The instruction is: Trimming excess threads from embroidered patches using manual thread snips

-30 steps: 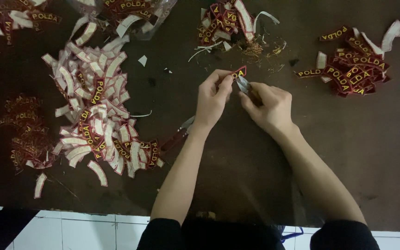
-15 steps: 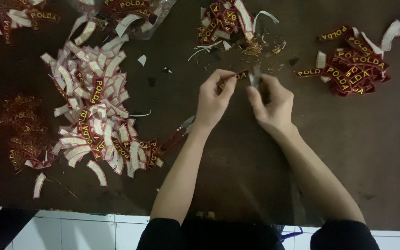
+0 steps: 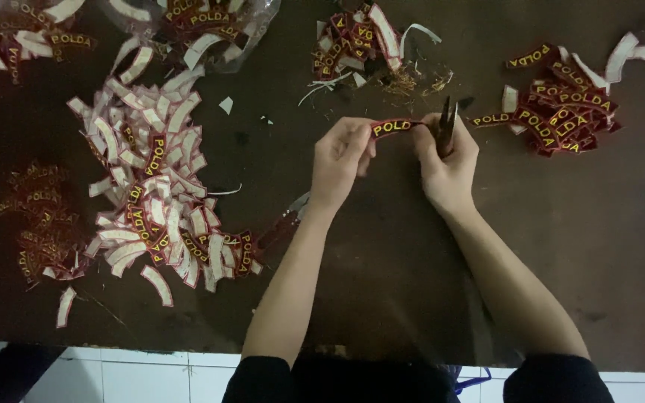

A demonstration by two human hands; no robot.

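At the far middle of the dark table (image 3: 621,246), the left hand (image 3: 341,160) pinches a curved red patch (image 3: 393,127); the right hand (image 3: 446,160) is closed around small snips (image 3: 446,127) at its right end. Keep the patch taut; trim only the edge.

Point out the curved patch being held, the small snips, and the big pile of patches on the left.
curved patch (image 3: 393,127): head view, its middle.
small snips (image 3: 446,119): head view, blades.
big pile of patches (image 3: 154,179): head view, centre.
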